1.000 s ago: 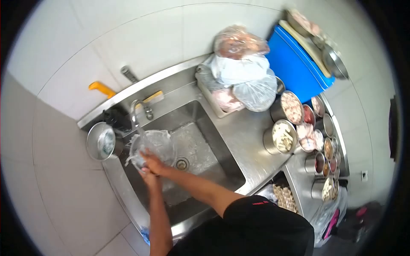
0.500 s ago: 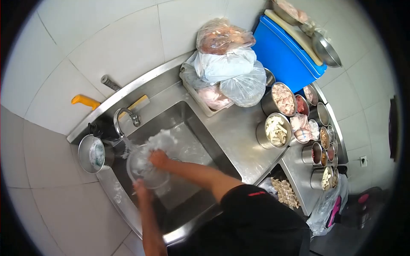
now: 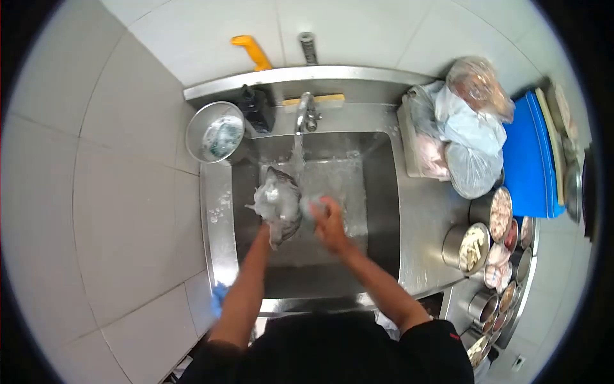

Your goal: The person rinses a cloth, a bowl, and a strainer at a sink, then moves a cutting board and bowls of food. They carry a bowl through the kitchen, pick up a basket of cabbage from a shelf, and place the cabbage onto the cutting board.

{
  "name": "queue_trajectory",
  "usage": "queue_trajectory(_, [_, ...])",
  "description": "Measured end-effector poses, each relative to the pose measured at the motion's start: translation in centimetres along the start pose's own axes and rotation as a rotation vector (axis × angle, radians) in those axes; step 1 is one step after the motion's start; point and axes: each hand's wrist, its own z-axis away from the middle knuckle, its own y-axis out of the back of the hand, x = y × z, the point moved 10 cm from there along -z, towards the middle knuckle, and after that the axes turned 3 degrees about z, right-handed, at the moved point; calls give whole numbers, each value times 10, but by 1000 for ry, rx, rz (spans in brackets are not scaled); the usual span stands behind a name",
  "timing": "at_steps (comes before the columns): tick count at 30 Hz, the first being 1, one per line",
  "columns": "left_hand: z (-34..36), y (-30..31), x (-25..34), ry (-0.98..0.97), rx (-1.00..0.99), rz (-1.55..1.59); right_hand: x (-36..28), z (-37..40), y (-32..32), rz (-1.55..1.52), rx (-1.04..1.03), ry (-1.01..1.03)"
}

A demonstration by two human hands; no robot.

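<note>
My left hand [image 3: 265,232] is mostly hidden behind a clear plastic container [image 3: 280,198], which it holds tilted over the left part of the sink. Water streaks and glare blur the container's outline. Just right of it, my right hand [image 3: 330,224] is closed, with a small pale grey-green blur [image 3: 311,206] at its fingers that I cannot make out. Water runs from the tap [image 3: 304,112] behind the container into the steel sink [image 3: 382,211].
A metal pot [image 3: 204,121] with suds and something green stands at the back left, beside a dark bottle [image 3: 256,110]. On the right are bagged meat [image 3: 476,163], a blue box [image 3: 524,160] and several steel pots of food [image 3: 470,246].
My view has swung toward the sink. My right hand has come out of the container and moved to its right. The container is now lifted and tilted in my left hand.
</note>
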Motion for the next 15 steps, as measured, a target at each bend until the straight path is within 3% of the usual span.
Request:
queue_trajectory(1, [11,-30,-9,-2,7,17,-20,7,-24,12,-6,165])
queue_trajectory(5, [40,-93,-19,-159,118,-38,-86,-36,-41,100,-197,244])
queue_trajectory(8, [56,-107,-7,-284,206,-108,-64,-101,-30,363,-197,210])
queue_trajectory(10, [52,-90,12,-352,276,-152,46,-60,-64,-494,-499,-966])
queue_trajectory(11, [45,-74,32,-378,313,-175,34,-59,-59,-618,-207,-768])
queue_trajectory(13, [14,-26,80,-397,363,-248,7,-54,-49,-730,33,-555])
queue_trajectory(15, [-8,3,102,-428,294,-456,-52,-75,-39,-541,-92,-184])
